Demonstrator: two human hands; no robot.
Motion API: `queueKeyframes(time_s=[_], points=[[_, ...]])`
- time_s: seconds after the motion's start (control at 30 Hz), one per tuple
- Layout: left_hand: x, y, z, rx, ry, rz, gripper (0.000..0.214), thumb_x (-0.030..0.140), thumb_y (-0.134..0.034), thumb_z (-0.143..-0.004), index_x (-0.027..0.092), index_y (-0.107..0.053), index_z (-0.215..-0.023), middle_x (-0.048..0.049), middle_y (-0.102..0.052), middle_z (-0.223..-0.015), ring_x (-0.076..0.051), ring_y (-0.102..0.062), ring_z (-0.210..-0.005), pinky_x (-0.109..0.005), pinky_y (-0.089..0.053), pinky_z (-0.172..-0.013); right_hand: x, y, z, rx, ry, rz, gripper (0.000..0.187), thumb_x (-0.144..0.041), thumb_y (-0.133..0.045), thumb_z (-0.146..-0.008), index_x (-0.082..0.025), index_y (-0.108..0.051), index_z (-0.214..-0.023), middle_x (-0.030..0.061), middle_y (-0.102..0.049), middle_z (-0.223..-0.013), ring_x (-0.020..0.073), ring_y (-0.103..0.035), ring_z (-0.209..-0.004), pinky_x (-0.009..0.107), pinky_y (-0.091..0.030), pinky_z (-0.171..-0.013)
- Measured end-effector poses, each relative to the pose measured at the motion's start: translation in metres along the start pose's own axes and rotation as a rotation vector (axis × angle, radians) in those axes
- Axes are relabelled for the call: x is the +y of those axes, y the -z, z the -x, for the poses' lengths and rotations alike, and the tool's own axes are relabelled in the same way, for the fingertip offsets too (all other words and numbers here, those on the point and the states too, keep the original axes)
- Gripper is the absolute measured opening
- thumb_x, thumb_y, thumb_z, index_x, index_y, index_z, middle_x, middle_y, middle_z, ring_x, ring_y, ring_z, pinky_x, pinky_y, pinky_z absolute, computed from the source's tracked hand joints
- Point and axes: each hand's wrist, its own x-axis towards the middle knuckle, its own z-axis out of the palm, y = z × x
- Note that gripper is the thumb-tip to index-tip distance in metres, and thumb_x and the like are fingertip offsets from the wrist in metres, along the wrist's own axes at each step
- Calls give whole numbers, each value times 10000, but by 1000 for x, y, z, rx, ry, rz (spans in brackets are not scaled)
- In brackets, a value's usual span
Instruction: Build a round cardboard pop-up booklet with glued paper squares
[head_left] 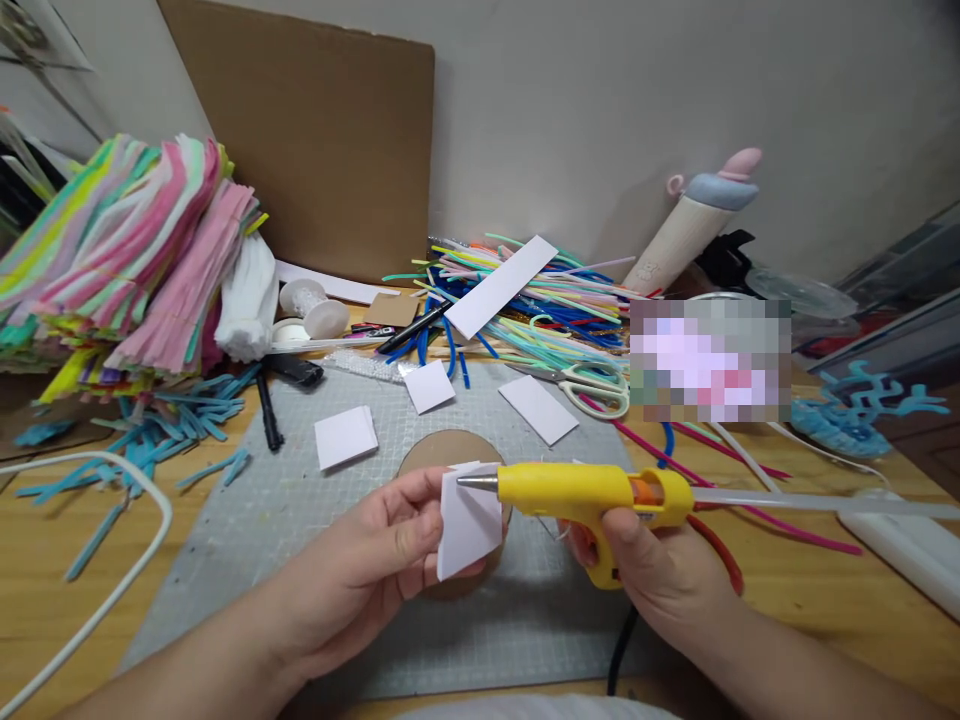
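Note:
My left hand (375, 560) pinches a small white folded card (469, 530), held up over the grey cutting mat (247, 590). In my right hand (667, 570) is a yellow hot glue gun (566, 490), with a long glue stick (810, 502) sticking out of its rear. The gun's metal nozzle is at the card's upper left, touching it or just in front; I cannot tell which. Behind the card, a round cardboard disc (442, 450) lies on the mat, partly hidden. More white pieces lie beyond: a folded card (346, 438), a small square (430, 387) and a rectangle (540, 410).
Scissors (596, 388) lie at the mat's far edge beside a heap of pipe cleaners (540, 290). Bundled pipe cleaners (127, 260) fill the left. A white cable (150, 560) loops at left. A cardboard sheet (322, 140) leans on the wall. A power strip (907, 540) sits right.

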Motion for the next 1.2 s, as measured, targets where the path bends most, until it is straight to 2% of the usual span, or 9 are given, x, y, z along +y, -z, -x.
queueKeyframes(time_s=[0.23,0.4,0.53,0.6,0.67,0.83,0.93,1.07,1.2], points=[[0,2,-1,1,-33,12,415,294,-697,-817,137,-629,-1196,-83,-684,-1011,-131,-628,-853,-213,-490,-783,-6,-5,0,-41,37,-88,466,-688,-621,-718,-258,-575,-544,-4,-481,-474,156,-477,-432,283,-437,-428],[2,0,-2,14,-54,42,417,293,-706,-811,136,-639,-1191,-99,-676,-1101,-173,-639,-950,-290,-498,-899,7,0,7,-29,41,-57,434,-668,-624,-733,-254,-571,-614,7,-516,-522,175,-507,-477,308,-466,-476],[3,0,-1,20,-78,40,382,276,-695,-823,141,-648,-1177,-83,-682,-1066,-154,-642,-914,-263,-513,-872,5,-1,12,-2,19,-29,440,-689,-629,-719,-250,-608,-730,0,-521,-557,173,-506,-500,308,-474,-492],[3,1,-1,23,-87,47,365,266,-696,-822,147,-655,-1165,-80,-680,-1083,-159,-639,-943,-262,-512,-880,-1,-2,11,-39,33,-3,453,-697,-618,-724,-248,-634,-782,2,-542,-601,171,-522,-536,296,-479,-511],[3,2,-1,34,-97,48,356,257,-698,-819,150,-656,-1156,-81,-681,-1090,-168,-639,-967,-272,-511,-891,-8,-2,10,-102,66,50,451,-690,-591,-752,-242,-632,-747,7,-563,-637,165,-531,-561,279,-479,-522],[6,3,-3,145,-172,-14,338,265,-741,-774,153,-670,-1085,-75,-709,-1005,-161,-653,-893,-241,-510,-816,-22,7,6,-217,110,262,345,-577,-565,-829,-259,-650,-727,29,-634,-681,208,-598,-642,294,-503,-559],[8,2,-4,199,-194,-14,383,306,-748,-762,171,-657,-1109,-84,-697,-1068,-192,-643,-954,-274,-507,-848,-19,13,8,-127,88,234,285,-553,-638,-780,-273,-686,-752,48,-694,-771,247,-643,-730,330,-538,-618],[7,0,-3,163,-139,-21,385,323,-707,-799,172,-648,-1148,-100,-660,-1145,-205,-618,-992,-308,-504,-877,-8,11,12,131,-139,43,380,-607,-685,-721,-263,-713,-880,68,-742,-857,273,-679,-819,375,-566,-668],[2,0,-3,71,-75,-92,459,403,-712,-785,158,-644,-1166,-101,-663,-1045,-178,-610,-890,-274,-501,-806,-12,1,11,93,-176,-111,448,-666,-740,-611,-267,-711,-812,55,-733,-758,261,-687,-742,373,-575,-685]])
